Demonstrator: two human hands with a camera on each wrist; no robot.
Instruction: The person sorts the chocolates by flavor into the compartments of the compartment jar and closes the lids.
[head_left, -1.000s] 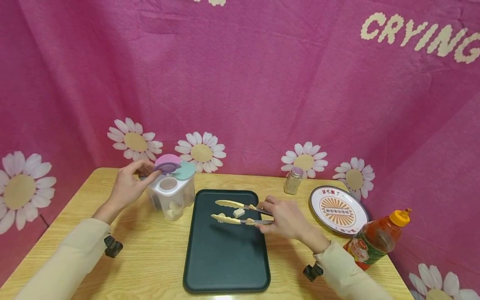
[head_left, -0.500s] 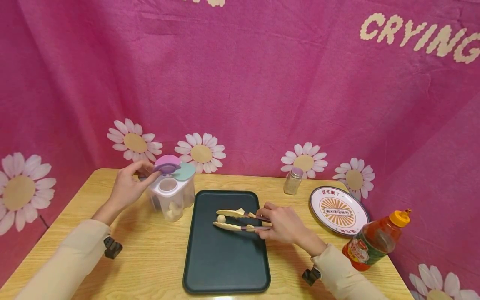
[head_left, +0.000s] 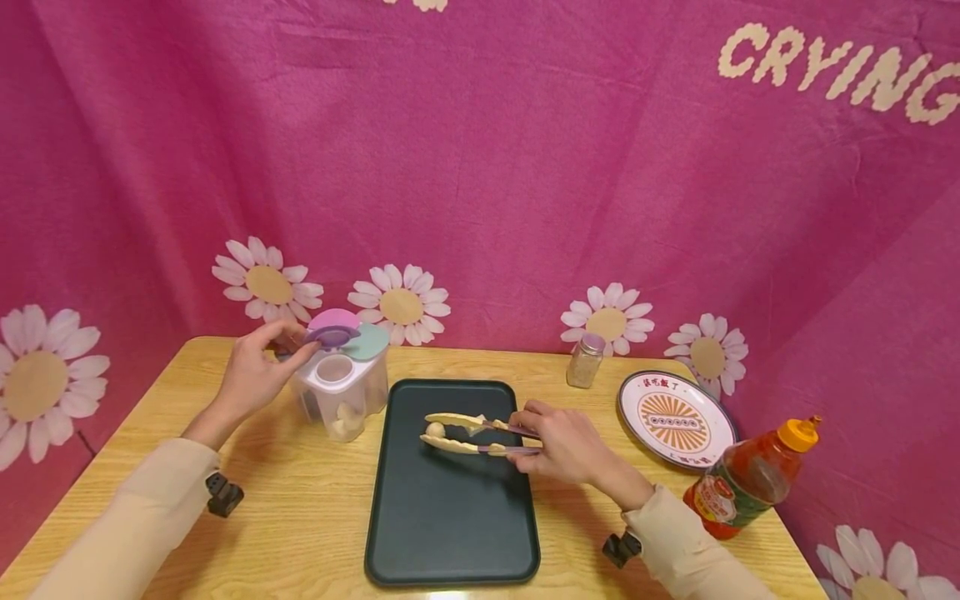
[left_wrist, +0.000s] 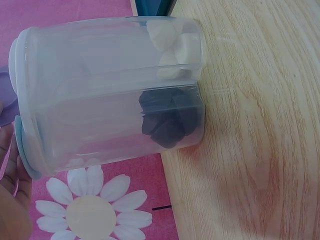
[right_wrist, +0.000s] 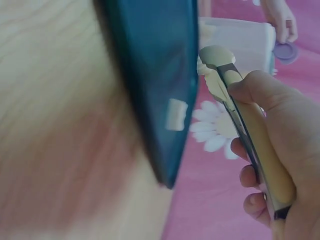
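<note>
Blurring hides the tong tips in the right wrist view; the right hand [head_left: 566,442] is gripping cream-coloured tongs [head_left: 468,433] pinching a small pale ball [head_left: 435,430], while the left hand [head_left: 255,371] is pinching the clear container's purple round lid [head_left: 330,335].

Both arms wear long cream-coloured sleeves of soft, plain cloth, the left sleeve [head_left: 127,517] coming in from about 7 o'clock and the right sleeve [head_left: 697,550] from about 5 o'clock. Each ends in a snug cuff at the wrist. Under each forearm, close behind the cuff, sits a small black device, the left wrist camera [head_left: 222,494] and the right wrist camera [head_left: 619,548], blocky and dark. The left hand [head_left: 251,375] and right hand [head_left: 566,444] are bare, without rings or gloves.
</note>
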